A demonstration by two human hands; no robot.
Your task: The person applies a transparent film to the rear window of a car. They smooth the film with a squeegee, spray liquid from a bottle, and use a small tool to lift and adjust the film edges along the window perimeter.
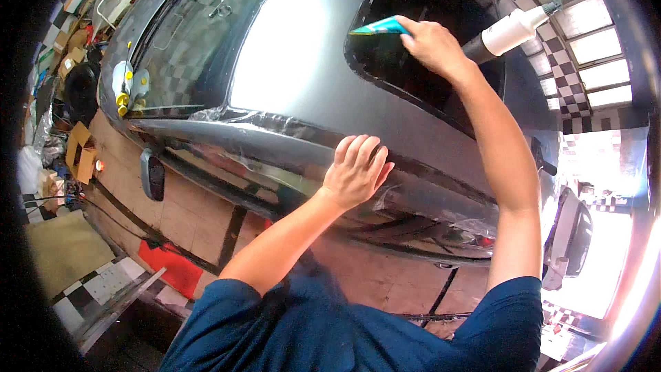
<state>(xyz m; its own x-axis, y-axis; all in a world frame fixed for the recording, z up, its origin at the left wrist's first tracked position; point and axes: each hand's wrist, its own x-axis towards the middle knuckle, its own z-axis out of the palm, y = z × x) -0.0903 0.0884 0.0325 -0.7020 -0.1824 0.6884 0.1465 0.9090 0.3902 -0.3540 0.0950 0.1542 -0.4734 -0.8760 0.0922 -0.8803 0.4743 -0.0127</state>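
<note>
My right hand [437, 48] is closed around a teal squeegee [382, 26]. Its yellowish-green edge meets the front rim of the dark glass sunroof [427, 7] on a grey car. Lower down, my left hand [356, 173] lies on the roof's near edge with its fingers stretched out, holding nothing. Clear film [268, 122] runs wrinkled along that edge, partly hidden by the hand. A white spray bottle [513, 30] with a grey trigger head is on the roof just beyond my right wrist.
The windshield [200, 34] lies to the left, with a white-and-yellow bottle [122, 89] near its base. A side mirror [152, 174] juts out toward me. Open cardboard boxes [81, 153] and clutter line the left wall. A red mat [169, 266] lies on the floor.
</note>
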